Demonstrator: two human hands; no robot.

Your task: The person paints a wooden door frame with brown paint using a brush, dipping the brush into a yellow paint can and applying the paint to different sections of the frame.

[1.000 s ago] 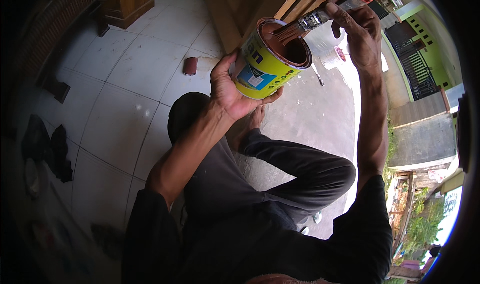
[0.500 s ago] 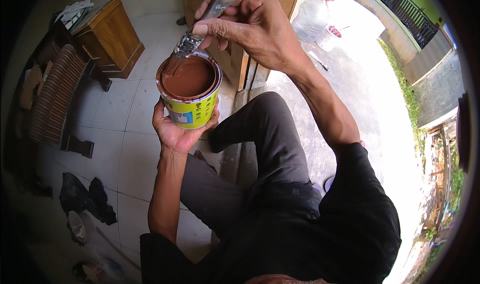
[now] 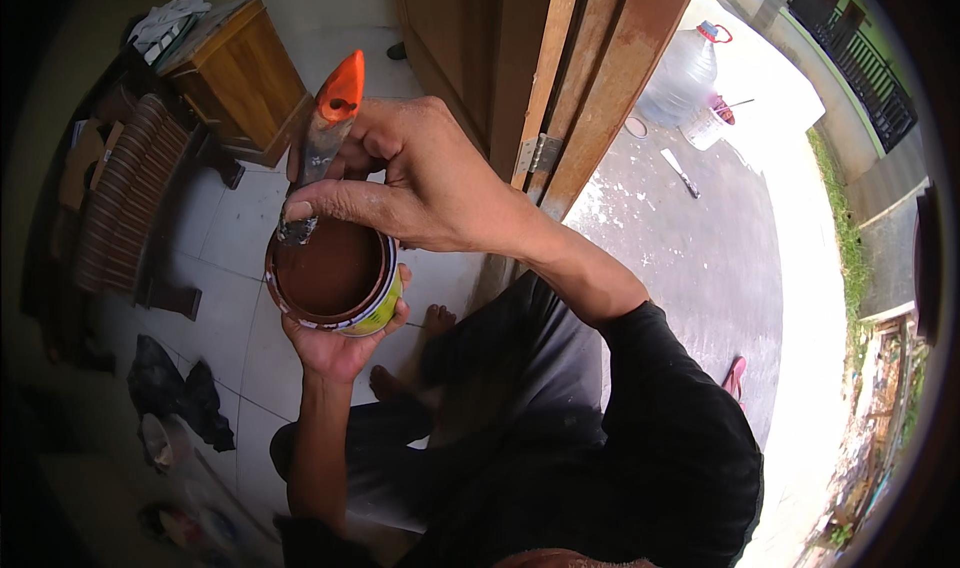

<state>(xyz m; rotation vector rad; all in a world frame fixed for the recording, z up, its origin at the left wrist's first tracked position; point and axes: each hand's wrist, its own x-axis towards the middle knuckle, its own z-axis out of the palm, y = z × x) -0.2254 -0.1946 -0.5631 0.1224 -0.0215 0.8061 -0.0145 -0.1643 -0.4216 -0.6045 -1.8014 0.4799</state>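
Note:
My left hand is wrapped round the underside of a yellow-green paint can and holds it up, tilted a little. Reddish-brown paint fills part of the can, and more of it coats the rim. Above the can's far left rim, my right hand grips a paintbrush between thumb and fingers. Its dark, worn handle ends in an orange tip pointing up. The paint-crusted ferrule is at the can's mouth; the bristles are hard to make out against the brown paint.
A wooden door and frame stand ahead. Outside on the concrete are a large clear water bottle, a white tub and a scraper-like tool. Indoors, a wooden cabinet, a striped seat and a black plastic bag are at left.
Both hands, with the can and brush, have moved lower and to the left in view. The brush has turned more upright, and its bristles have gone down into the can. My legs have shifted.

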